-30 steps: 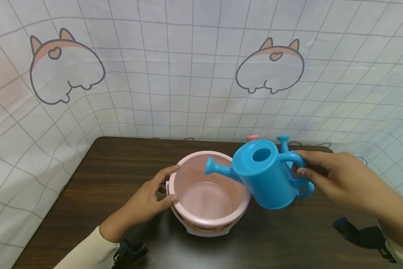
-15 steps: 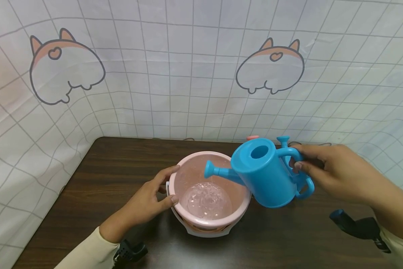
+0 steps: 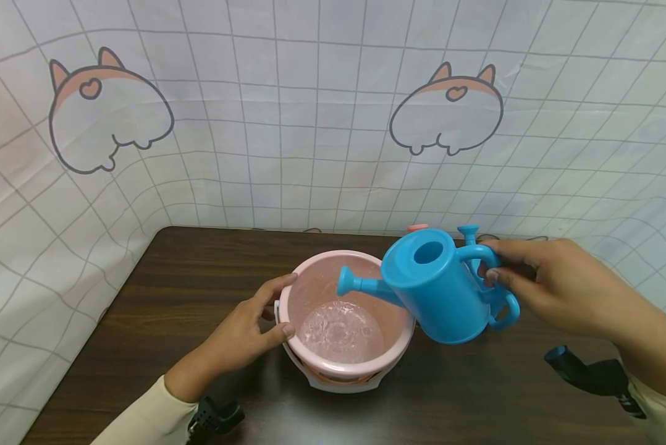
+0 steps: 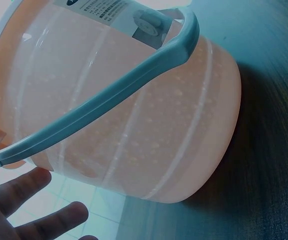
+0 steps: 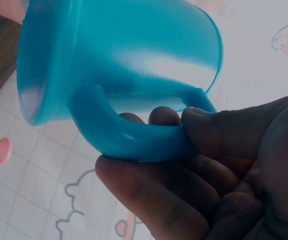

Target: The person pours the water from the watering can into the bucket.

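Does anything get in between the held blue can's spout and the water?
Nothing visible does: the spout hangs over the open pink bucket, the water ripples below, and the left hand only touches the rim.

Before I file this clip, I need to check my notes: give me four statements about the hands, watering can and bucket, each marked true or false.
1. The right hand holds the blue watering can by a handle. True.
2. The can stands on the table. False: it is held tilted, its spout over the pink bucket.
3. The bucket is dry inside. False: it holds rippled water.
4. The left hand touches the bucket's rim. True.
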A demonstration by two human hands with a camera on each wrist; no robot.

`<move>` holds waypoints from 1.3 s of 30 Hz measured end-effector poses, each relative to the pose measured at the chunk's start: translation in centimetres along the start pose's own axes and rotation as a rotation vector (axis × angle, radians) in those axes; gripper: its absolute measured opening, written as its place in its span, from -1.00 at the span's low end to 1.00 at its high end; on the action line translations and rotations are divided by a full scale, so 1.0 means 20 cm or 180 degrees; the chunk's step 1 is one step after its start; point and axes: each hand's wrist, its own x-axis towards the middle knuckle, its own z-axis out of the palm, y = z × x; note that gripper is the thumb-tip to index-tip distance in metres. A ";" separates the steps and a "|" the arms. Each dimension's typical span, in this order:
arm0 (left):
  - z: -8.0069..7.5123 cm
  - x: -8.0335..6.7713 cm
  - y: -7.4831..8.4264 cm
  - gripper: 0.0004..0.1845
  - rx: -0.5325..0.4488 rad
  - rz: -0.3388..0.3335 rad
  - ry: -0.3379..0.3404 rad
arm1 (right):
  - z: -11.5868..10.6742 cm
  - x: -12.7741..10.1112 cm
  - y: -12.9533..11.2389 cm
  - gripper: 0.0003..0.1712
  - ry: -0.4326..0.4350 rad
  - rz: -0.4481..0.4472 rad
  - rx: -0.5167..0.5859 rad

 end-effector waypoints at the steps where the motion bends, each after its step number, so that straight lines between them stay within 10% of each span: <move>1: 0.00 0.00 0.00 -0.24 0.0003 0.0002 0.0001 | 0.00 0.00 0.00 -0.41 -0.0003 -0.0008 -0.0008; 39: 0.00 0.00 0.00 -0.23 0.0027 0.0026 -0.0018 | -0.01 0.00 -0.01 -0.42 -0.0052 0.0099 -0.0099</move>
